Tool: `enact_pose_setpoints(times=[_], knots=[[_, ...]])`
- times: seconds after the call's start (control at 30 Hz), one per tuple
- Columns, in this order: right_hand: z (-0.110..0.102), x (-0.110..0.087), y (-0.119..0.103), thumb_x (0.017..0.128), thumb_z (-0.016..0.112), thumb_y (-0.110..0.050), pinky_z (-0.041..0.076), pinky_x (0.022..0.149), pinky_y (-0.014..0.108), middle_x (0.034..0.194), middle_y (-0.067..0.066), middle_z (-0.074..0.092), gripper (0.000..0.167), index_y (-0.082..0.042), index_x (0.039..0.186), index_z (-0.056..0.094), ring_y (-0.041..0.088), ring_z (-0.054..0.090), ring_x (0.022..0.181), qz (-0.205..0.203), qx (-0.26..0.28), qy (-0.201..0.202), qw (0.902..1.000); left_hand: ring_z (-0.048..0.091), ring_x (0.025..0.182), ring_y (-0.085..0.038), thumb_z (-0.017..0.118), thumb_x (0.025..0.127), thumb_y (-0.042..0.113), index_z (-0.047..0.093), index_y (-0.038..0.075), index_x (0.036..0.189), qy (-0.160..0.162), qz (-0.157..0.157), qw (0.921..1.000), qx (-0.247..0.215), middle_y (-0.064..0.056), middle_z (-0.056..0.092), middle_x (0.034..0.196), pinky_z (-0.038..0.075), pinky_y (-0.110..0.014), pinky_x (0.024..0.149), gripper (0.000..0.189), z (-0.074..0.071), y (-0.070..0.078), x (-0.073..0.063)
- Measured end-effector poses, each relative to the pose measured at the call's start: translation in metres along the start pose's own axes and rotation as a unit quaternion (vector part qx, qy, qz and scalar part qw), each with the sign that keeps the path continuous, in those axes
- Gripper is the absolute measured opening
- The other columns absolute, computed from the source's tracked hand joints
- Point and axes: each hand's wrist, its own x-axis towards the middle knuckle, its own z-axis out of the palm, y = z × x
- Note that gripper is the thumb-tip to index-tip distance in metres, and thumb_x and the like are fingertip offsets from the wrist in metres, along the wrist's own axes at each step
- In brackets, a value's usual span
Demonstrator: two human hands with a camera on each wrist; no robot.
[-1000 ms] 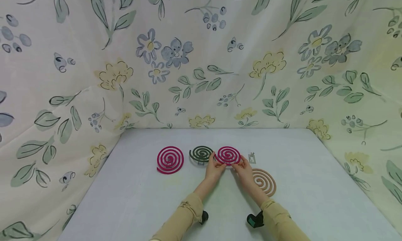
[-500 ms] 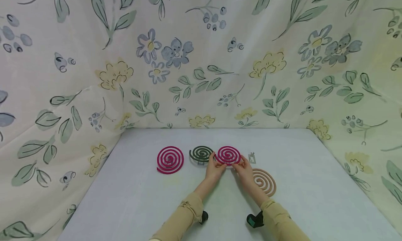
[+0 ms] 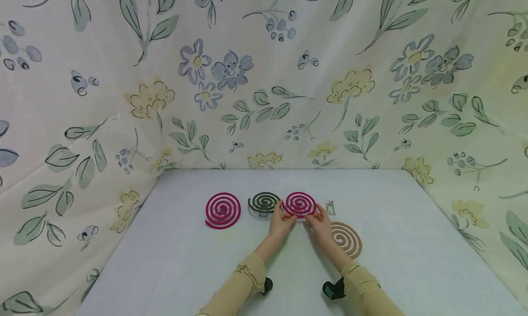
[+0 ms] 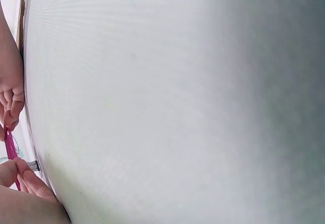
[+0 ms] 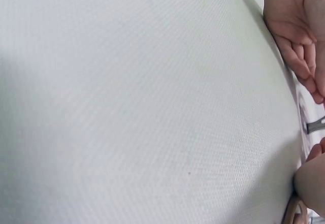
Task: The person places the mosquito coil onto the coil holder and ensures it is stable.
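In the head view, a pink mosquito coil (image 3: 299,204) lies between my two hands at the table's middle. My left hand (image 3: 281,225) pinches its near left edge between thumb and fingers. On the near right edge, my right hand (image 3: 321,223) pinches the same coil. The left wrist view shows this coil (image 4: 10,145) edge-on, held just above the table. A grey metal coil stand (image 5: 316,126) shows between the hands in the right wrist view; whether the coil is fixed on it cannot be told.
A dark green coil (image 3: 265,202) sits raised on a stand, left of the held one. Farther left is another pink coil (image 3: 223,210). A tan coil (image 3: 341,237) lies partly behind the right wrist. A flat metal stand (image 3: 331,209) lies beyond it. Floral cloth (image 3: 264,78) encloses the table.
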Motion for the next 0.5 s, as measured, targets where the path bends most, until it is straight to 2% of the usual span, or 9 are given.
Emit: enact_pose_setpoints(times=[0.27, 0.5], knots=[[-0.002, 0.012, 0.018, 0.087, 0.056, 0.002, 0.038, 0.060, 0.012, 0.079, -0.007, 0.050, 0.063, 0.011, 0.142, 0.027, -0.004, 0.046, 0.065, 0.003, -0.005, 0.010, 0.9999, 0.055, 0.069, -0.008, 0.066, 0.083, -0.003, 0.032, -0.003, 0.141, 0.004, -0.003, 1.0000, 0.002, -0.022, 0.064, 0.081, 0.044, -0.016, 0.064, 0.067, 0.000, -0.001, 0.000], [-0.002, 0.014, 0.021, 0.087, 0.056, 0.002, 0.038, 0.059, 0.013, 0.079, -0.008, 0.050, 0.063, 0.011, 0.142, 0.027, -0.004, 0.046, 0.064, 0.006, -0.005, 0.012, 0.9999, 0.057, 0.070, -0.011, 0.066, 0.083, -0.004, 0.032, -0.003, 0.141, 0.003, 0.001, 1.0000, -0.002, -0.022, 0.064, 0.081, 0.045, -0.017, 0.064, 0.067, 0.000, -0.002, 0.000]])
